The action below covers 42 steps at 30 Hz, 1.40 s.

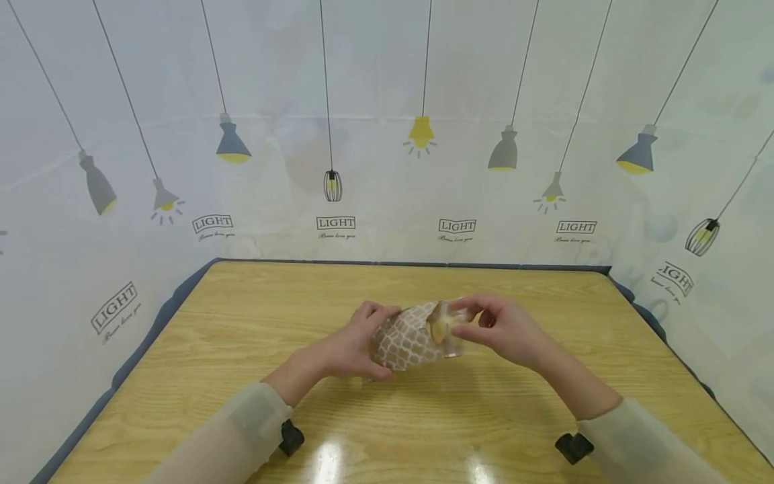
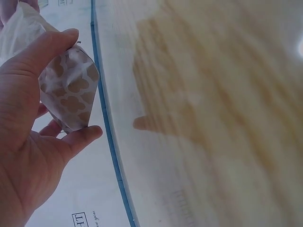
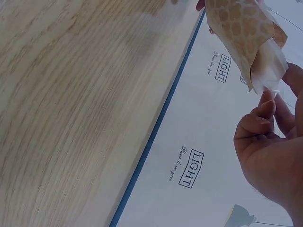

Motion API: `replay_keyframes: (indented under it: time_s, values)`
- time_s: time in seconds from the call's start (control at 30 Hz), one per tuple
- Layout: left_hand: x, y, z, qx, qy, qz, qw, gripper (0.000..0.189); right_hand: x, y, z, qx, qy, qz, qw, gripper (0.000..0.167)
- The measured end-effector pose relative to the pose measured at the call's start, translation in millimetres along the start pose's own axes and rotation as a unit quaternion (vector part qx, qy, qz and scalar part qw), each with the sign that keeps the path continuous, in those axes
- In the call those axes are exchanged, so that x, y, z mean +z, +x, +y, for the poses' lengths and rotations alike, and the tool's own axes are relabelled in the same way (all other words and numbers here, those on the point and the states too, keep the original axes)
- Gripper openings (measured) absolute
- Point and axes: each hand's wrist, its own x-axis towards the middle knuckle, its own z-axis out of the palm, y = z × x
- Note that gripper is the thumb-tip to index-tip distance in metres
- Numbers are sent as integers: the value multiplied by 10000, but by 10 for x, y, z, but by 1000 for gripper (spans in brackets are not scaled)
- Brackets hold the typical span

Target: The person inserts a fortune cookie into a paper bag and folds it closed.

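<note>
A brown paper bag (image 1: 406, 339) with a white lattice pattern lies sideways between the hands, its mouth toward the right. My left hand (image 1: 357, 341) grips its closed end, thumb on one side and fingers on the other; the left wrist view shows the bag's bottom corner (image 2: 71, 97) between thumb and fingers. A clear, shiny plastic piece (image 3: 271, 66) sticks out of the bag's mouth. With thumb and fingertips my right hand (image 1: 504, 329) pinches the plastic's outer edge. The rest of the plastic is hidden inside the bag, and I cannot tell its kind.
The hands are above a light wooden table (image 1: 272, 296) with a dark blue edge. Behind it and along both sides hangs a white backdrop (image 1: 387, 195) printed with lamps. A black clip (image 1: 291, 438) sits by the left cuff, another black clip (image 1: 574, 447) by the right.
</note>
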Motion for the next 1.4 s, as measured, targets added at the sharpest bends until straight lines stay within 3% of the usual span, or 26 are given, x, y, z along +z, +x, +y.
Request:
replay_keyframes:
  time_s: [0.47, 0.67, 0.87, 1.07, 1.4]
  values:
    - [22, 13, -16, 8, 83, 18, 10000, 113, 229, 25, -37, -384, -392, 393, 9977, 30]
    - [24, 14, -34, 10, 41, 117, 9999, 115, 181, -21, -48, -190, -285, 431, 9985, 40]
    - [14, 16, -76, -13, 5, 212, 9998, 115, 105, -25, -44, -33, -11, 272, 9996, 32]
    - [29, 34, -67, 24, 34, 188, 9998, 116, 156, -3, -56, 171, 403, 430, 9981, 27]
    - [32, 35, -11, 36, 126, 117, 9998, 114, 319, 12, -153, -125, -155, 549, 9983, 21]
